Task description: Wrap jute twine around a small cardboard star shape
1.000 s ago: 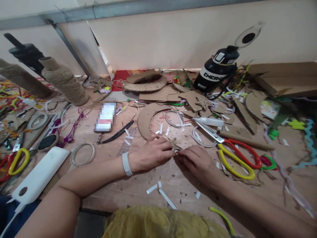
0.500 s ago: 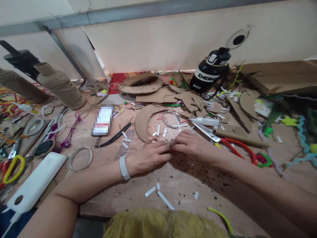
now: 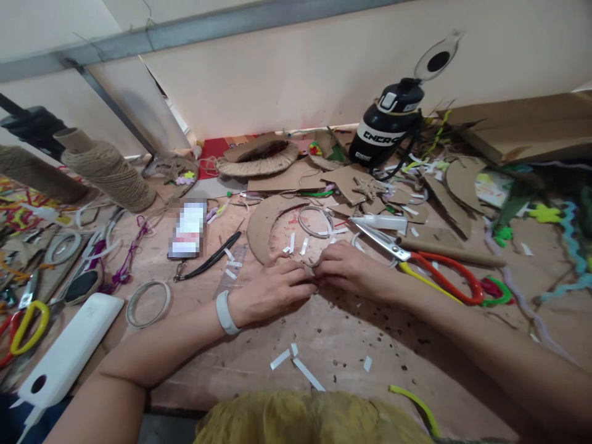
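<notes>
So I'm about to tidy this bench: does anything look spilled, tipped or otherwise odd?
Nothing is spilled, but the black bottle leans tilted against the wall with its lid flipped open. White paper scraps and dark crumbs litter the table near the left hand and right hand. The red-handled scissors lie open.

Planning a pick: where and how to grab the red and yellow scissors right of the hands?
Probably take the scissors by the handle loops, red loop nearest, coming from above on the right. They lie flat, blades pointing left toward the glue tube, and the right hand crowds the blade end.
</notes>
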Available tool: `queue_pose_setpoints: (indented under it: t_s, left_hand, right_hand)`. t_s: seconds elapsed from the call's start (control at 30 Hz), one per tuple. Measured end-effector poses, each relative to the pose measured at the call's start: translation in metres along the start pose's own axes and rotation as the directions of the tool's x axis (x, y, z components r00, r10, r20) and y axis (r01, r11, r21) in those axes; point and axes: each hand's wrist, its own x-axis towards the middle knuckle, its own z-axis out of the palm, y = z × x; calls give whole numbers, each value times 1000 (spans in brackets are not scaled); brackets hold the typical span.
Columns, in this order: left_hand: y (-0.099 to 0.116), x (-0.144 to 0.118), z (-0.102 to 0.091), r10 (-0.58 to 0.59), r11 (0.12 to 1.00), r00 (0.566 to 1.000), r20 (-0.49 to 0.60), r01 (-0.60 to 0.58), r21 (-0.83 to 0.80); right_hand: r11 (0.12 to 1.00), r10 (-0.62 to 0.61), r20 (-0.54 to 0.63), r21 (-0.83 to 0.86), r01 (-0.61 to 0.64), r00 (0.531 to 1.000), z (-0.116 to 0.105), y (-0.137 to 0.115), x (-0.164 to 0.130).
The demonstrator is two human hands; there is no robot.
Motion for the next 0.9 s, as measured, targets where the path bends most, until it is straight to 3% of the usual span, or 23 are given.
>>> queue_pose_setpoints:
  t_s: [0.17, 0.27, 0.43, 0.73, 0.9]
  left_hand:
    - [4, 3, -3, -39, 998, 999, -6, 39, -55]
    - [9, 5, 1, -113, 993, 993, -23, 112, -28]
    - [11, 4, 5, -139, 990, 989, -40, 139, 0]
    - [0, 0, -7, -146, 989, 988, -42, 146, -11]
    - [-6, -1, -5, -160, 987, 984, -75, 158, -40]
  right_hand:
    - [999, 33, -14, 37, -33, 999, 4, 1, -1]
    - [998, 49, -22, 38, -48, 999, 5, 0, -2]
    - [996, 79, -31, 47, -78, 996, 4, -2, -2]
    - [991, 126, -91, 45, -122, 988, 14, -7, 2]
    - [966, 209, -77, 171, -194, 975, 17, -6, 1]
